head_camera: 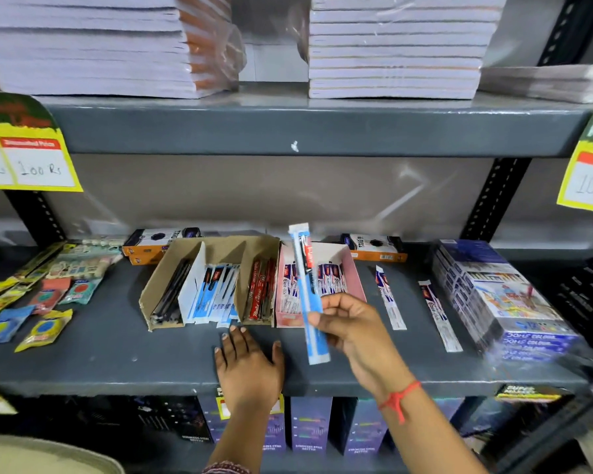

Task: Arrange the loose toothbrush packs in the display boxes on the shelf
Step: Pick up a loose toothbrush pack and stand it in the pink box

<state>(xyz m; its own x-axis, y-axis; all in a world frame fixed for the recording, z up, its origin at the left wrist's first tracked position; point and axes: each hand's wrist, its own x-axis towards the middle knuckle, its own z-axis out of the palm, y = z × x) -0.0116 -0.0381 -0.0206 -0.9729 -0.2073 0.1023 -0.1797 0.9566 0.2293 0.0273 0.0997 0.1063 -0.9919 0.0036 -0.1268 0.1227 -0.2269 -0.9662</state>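
My right hand (348,325) grips a long blue and white toothbrush pack (307,289), held nearly upright above the shelf in front of the pink display box (355,268). That box holds several white and blue packs. My left hand (247,362) rests flat and empty on the grey shelf (117,354), just in front of the brown cardboard display box (158,285), which holds dark, blue and red packs in separate sections. Two loose white toothbrush packs (389,297) (439,314) lie on the shelf to the right of the pink box.
Blue boxes of colours (504,295) stand at the right. Small packets (45,328) lie at the left. Orange and black boxes (154,244) sit behind the display boxes. Stacks of notebooks (394,46) fill the shelf above. Yellow price tags (28,155) hang at both sides.
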